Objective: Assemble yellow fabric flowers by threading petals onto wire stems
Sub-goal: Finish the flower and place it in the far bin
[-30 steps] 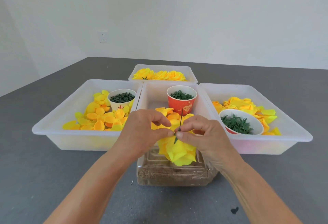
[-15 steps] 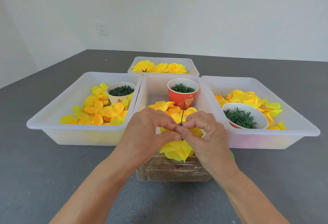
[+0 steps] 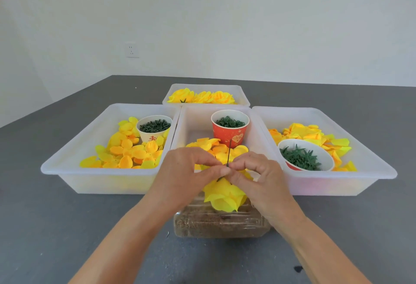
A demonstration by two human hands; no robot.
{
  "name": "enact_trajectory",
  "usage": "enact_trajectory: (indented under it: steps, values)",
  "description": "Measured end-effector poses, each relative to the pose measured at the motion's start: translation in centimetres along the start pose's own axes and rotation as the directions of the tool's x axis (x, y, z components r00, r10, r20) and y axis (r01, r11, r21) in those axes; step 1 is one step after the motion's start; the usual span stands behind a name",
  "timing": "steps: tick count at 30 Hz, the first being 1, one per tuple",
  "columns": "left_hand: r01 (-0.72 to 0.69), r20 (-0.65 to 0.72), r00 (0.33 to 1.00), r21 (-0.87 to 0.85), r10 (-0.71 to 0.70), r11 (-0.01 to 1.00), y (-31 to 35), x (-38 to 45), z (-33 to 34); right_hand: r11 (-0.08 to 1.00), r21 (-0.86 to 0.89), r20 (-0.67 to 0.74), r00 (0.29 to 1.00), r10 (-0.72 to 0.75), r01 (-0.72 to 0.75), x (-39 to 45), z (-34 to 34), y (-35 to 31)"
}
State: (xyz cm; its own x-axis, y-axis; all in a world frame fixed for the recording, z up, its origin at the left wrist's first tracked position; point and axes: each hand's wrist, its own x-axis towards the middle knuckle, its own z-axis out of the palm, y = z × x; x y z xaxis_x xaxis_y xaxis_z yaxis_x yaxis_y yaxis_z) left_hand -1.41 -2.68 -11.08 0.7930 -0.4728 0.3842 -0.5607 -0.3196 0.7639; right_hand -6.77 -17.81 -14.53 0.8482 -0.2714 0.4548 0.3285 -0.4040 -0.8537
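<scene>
A bare craft workroom: plain white walls, one wall socket (image 3: 132,50), and a broad grey tabletop (image 3: 67,227) laid out with white plastic trays (image 3: 108,180) of sorted yellow petals (image 3: 132,153).

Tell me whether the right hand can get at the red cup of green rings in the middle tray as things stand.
Probably yes, once freed. The red cup stands open-topped just beyond the right hand, nothing between them. But that hand and the left hand both pinch the wire stem of the flower.
</scene>
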Motion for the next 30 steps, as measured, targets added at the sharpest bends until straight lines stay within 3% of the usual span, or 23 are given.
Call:
enact_trajectory:
  steps: [3, 6, 10, 20, 30]
  values:
    - [0.035, -0.083, 0.996, -0.091, -0.043, 0.995, 0.8, 0.5, 0.3, 1.0, 0.015, 0.134, 0.991, 0.008, -0.011, 0.5, -1.0, -0.4]
    - [0.023, -0.102, 0.994, -0.092, -0.032, 0.995, 1.4, 0.9, 0.9, 0.997, 0.07, 0.165, 0.986, 0.025, -0.037, 0.7, -1.0, -0.5]
    - [-0.001, -0.067, 0.998, -0.074, -0.004, 0.997, 1.3, 1.4, 0.8, 0.99, 0.126, 0.15, 0.988, 0.041, -0.06, 1.2, -0.7, -0.3]
    - [-0.058, -0.02, 0.998, 0.005, 0.058, 0.998, 1.3, 1.7, 0.8, 0.994, -0.045, 0.017, 0.995, -0.097, 0.097, 0.9, 0.2, 0.8]
    - [-0.057, -0.02, 0.998, 0.072, 0.058, 0.996, 1.2, 1.9, 0.9, 0.996, 0.002, 0.031, 0.995, -0.091, 0.091, 0.6, 0.4, 1.2]
